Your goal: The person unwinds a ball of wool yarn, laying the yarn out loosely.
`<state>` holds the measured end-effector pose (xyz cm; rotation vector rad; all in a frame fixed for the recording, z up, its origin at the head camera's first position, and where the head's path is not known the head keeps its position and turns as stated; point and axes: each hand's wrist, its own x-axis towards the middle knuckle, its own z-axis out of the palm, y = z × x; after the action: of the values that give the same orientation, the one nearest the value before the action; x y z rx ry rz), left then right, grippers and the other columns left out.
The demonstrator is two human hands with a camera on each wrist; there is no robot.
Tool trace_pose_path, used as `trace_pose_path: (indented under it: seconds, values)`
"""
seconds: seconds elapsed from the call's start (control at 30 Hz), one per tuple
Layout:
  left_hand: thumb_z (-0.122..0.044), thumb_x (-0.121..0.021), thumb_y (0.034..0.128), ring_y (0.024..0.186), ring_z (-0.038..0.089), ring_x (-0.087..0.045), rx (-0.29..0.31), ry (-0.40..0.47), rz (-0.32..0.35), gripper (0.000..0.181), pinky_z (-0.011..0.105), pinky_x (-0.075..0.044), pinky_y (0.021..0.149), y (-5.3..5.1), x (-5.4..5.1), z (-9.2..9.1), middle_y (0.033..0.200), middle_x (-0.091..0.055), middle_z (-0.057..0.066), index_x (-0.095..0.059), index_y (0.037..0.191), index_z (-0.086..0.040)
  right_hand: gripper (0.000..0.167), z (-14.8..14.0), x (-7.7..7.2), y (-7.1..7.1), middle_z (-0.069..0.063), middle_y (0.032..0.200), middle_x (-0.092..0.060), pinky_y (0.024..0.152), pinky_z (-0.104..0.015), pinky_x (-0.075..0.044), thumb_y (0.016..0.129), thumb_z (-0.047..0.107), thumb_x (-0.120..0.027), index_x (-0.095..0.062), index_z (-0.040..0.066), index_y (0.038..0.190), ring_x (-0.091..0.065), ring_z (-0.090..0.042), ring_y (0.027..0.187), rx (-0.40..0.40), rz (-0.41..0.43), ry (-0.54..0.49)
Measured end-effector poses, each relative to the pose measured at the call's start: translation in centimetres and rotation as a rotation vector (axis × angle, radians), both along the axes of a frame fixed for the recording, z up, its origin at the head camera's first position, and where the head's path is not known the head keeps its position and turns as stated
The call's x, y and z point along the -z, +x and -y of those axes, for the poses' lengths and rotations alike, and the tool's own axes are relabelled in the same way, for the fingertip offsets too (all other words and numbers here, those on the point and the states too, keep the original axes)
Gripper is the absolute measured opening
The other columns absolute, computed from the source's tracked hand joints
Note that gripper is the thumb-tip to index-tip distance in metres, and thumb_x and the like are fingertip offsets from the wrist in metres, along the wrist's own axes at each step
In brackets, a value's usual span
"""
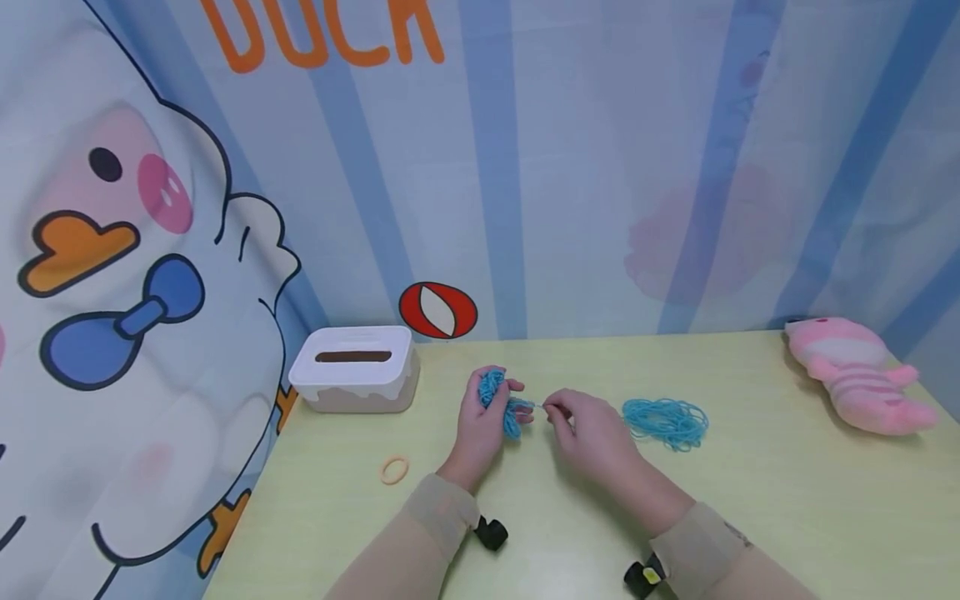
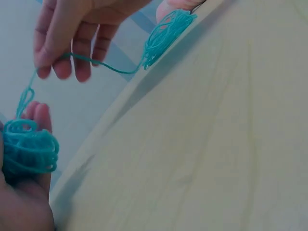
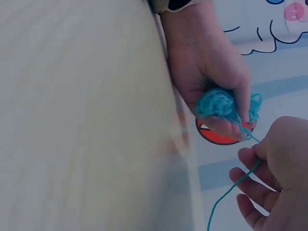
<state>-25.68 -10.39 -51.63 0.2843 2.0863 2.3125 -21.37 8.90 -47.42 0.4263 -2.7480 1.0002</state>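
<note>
Head view: the left hand grips a bundle of turquoise yarn, thumb laid across it. The right hand, just beside it, pinches the taut yarn strand that leaves the bundle. The loose yarn coil lies on the table to the right of the right hand, which is the nearer of the two; its long axis runs roughly left to right. The right hand stands between bundle and coil. Near the left forearm lies a peach ring; behind it stands a tissue box. A pink plush toy lies at far right.

Left wrist view: the strand passes through the right fingers and runs slack to the coil.

Right wrist view: a small loop hangs out of the bundle beside the left fingertips; the right hand's other fingers are loosely bent.
</note>
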Motion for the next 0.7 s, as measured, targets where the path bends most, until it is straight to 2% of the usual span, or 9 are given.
trace_pose_path:
  seconds: [0.13, 0.27, 0.33, 0.43, 0.57, 0.7]
  values:
    - [-0.031, -0.058, 0.1158, 0.071, 0.015, -0.063, -0.031, -0.048, 0.01, 0.048, 0.022, -0.058, 0.067, -0.1, 0.2, 0.0, 0.11, -0.068, 0.01, -0.045, 0.156, -0.009, 0.016, -0.6, -0.9, 0.0, -0.003, 0.099, -0.081, 0.086, -0.047, -0.065, 0.11, 0.018, -0.067, -0.077, 0.008, 0.118, -0.078, -0.022, 0.094, 0.008, -0.077, -0.061]
    - [-0.035, -0.066, 0.1118, 0.068, 0.015, -0.055, -0.059, -0.084, 0.017, 0.048, 0.022, -0.051, 0.062, 0.0, 0.3, 0.1, 0.099, -0.061, 0.001, -0.056, 0.151, -0.01, 0.016, -1.3, -1.5, 0.2, -0.003, 0.099, -0.081, 0.086, -0.049, -0.066, 0.11, 0.018, -0.067, -0.077, 0.008, 0.117, -0.079, -0.024, 0.095, 0.011, -0.106, -0.07]
    - [-0.036, -0.068, 0.1108, 0.068, 0.015, -0.054, -0.065, -0.093, 0.016, 0.047, 0.022, -0.052, 0.063, 0.0, 0.3, 0.1, 0.096, -0.059, 0.0, -0.061, 0.147, -0.008, 0.016, -1.7, -1.6, 0.3, -0.003, 0.099, -0.081, 0.086, -0.048, -0.066, 0.11, 0.018, -0.067, -0.077, 0.008, 0.117, -0.079, -0.024, 0.096, 0.018, -0.109, -0.074]
    - [-0.033, -0.066, 0.1117, 0.067, 0.015, -0.055, -0.072, -0.087, 0.011, 0.042, 0.021, -0.053, 0.063, 0.1, 0.3, 0.1, 0.092, -0.059, 0.0, -0.064, 0.142, -0.004, 0.015, -2.6, -1.6, 0.4, -0.005, 0.099, -0.081, 0.079, -0.041, -0.064, 0.111, 0.016, -0.065, -0.076, 0.007, 0.117, -0.078, -0.023, 0.093, 0.039, -0.111, -0.1]
    - [-0.025, -0.063, 0.1133, 0.068, 0.013, -0.058, -0.071, -0.033, 0.014, 0.038, 0.02, -0.056, 0.064, 0.0, 0.3, 0.1, 0.088, -0.061, 0.0, -0.063, 0.142, 0.0, 0.015, -4.0, -1.4, 0.6, -0.006, 0.099, -0.081, 0.071, -0.029, -0.058, 0.112, 0.016, -0.063, -0.074, 0.007, 0.119, -0.078, -0.024, 0.093, 0.083, -0.106, -0.139]
    - [-0.021, -0.06, 0.1137, 0.07, 0.012, -0.063, -0.069, -0.004, 0.012, 0.036, 0.021, -0.06, 0.066, 0.0, 0.1, 0.0, 0.086, -0.064, 0.002, -0.063, 0.141, 0.002, 0.018, -5.6, -1.2, 1.1, -0.008, 0.102, -0.081, 0.076, -0.025, -0.061, 0.113, 0.017, -0.062, -0.073, 0.006, 0.121, -0.079, -0.026, 0.098, 0.124, -0.094, -0.176]
